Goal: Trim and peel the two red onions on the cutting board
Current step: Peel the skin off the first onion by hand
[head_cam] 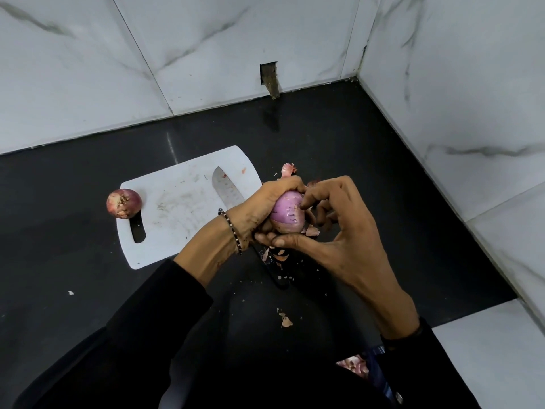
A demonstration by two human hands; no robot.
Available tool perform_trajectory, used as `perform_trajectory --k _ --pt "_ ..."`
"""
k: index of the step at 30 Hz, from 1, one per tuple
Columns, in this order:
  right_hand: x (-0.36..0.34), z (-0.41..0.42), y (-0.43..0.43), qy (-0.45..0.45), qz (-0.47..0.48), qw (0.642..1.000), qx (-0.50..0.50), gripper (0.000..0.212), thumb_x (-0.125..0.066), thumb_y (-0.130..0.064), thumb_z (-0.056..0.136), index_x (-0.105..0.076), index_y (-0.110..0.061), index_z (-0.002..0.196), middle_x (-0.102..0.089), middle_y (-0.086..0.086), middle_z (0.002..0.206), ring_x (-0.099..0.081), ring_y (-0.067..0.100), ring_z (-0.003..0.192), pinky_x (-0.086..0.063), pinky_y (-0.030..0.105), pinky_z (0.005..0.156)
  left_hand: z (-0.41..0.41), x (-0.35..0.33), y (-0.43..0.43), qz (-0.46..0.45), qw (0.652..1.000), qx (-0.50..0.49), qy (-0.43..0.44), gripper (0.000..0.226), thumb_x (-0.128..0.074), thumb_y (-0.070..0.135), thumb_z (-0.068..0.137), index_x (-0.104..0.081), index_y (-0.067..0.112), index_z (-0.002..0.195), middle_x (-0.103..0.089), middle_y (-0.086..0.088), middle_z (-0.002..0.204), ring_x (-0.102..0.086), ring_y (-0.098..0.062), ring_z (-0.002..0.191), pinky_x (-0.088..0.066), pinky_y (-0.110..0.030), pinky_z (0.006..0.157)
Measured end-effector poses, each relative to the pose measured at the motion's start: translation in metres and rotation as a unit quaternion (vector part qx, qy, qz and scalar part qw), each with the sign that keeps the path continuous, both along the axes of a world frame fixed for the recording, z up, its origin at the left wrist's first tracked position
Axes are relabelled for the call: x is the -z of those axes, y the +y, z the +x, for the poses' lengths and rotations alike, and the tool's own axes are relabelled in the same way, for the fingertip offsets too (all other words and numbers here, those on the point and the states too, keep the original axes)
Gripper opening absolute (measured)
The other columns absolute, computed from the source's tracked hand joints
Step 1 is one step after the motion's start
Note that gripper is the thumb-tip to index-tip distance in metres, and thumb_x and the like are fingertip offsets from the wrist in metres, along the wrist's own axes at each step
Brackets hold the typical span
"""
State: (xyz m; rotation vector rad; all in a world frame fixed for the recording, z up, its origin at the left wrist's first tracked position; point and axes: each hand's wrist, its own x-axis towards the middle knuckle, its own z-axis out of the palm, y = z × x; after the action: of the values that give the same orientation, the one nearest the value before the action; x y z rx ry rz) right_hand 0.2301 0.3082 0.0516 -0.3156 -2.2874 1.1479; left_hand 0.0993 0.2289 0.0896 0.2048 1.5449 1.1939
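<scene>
Purple half-peeled onion (pixel 287 212) gripped in the left hand (pixel 255 212), right hand (pixel 339 231) pinching its skin; they half-hide the knife (pixel 227 190) on the cutting board (pixel 177 214), unpeeled onion (pixel 124 203) at its edge.

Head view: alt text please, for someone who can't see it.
The left hand grips a half-peeled red onion while the right hand picks at its skin. An unpeeled onion sits at the left edge of the white cutting board; a knife lies on it.

black long sleeves (pixel 153 320), a beaded bracelet (pixel 233 231) on the left wrist.
</scene>
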Motion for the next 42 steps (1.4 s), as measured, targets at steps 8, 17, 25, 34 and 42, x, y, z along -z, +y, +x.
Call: perform_trajectory --k 8,17,25,34,42 --pt "0.002 0.001 0.001 -0.021 0.018 1.0 -0.003 0.047 -0.078 -0.058 0.072 -0.062 -0.025 0.1 -0.047 -0.011 0.11 -0.054 0.011 0.09 -0.047 0.018 0.067 -0.006 0.006 0.001 -0.038 0.996 0.076 0.038 0.052 -0.044 0.046 0.098 -0.061 0.0 0.08 -0.058 -0.008 0.047 -0.037 -0.014 0.023 -0.026 -0.009 0.029" --pt "0.002 0.003 -0.003 -0.009 0.002 0.999 0.039 0.051 -0.076 -0.063 0.068 -0.058 -0.023 0.093 -0.045 -0.018 0.106 -0.054 0.006 0.088 -0.044 0.014 0.062 -0.007 0.01 0.003 -0.044 0.996 0.073 0.028 0.046 -0.048 0.042 0.093 -0.066 0.0 0.09 -0.065 -0.015 0.065 -0.039 -0.015 0.025 -0.027 -0.009 0.03" --pt "0.0 0.007 -0.007 -0.019 0.005 1.0 0.017 0.051 -0.079 -0.061 0.069 -0.056 -0.034 0.105 -0.041 -0.019 0.109 -0.053 0.007 0.092 -0.044 0.014 0.064 -0.004 0.01 0.001 -0.046 0.993 0.095 0.05 0.058 -0.042 0.053 0.098 -0.062 0.005 0.073 -0.058 -0.007 0.05 -0.036 -0.013 0.025 -0.026 -0.009 0.03" --pt "0.005 0.007 -0.009 -0.019 0.025 0.999 0.041 0.051 -0.072 -0.067 0.071 -0.059 -0.018 0.082 -0.047 -0.012 0.108 -0.053 0.007 0.094 -0.055 0.032 0.061 -0.006 0.011 0.0 -0.064 0.992 0.084 0.075 0.059 -0.047 0.054 0.093 -0.065 0.008 0.062 -0.054 -0.011 0.05 -0.035 -0.014 0.026 -0.025 -0.01 0.031" --pt "0.002 0.008 -0.008 -0.024 -0.035 0.998 0.055 0.058 -0.077 -0.067 0.061 -0.049 -0.031 0.098 -0.045 -0.014 0.105 -0.054 0.01 0.083 -0.045 0.013 0.061 -0.005 0.017 0.0 -0.034 0.996 0.067 0.055 0.057 -0.05 0.056 0.092 -0.07 0.012 0.064 -0.062 -0.02 0.073 -0.04 -0.013 0.028 -0.03 -0.012 0.033"
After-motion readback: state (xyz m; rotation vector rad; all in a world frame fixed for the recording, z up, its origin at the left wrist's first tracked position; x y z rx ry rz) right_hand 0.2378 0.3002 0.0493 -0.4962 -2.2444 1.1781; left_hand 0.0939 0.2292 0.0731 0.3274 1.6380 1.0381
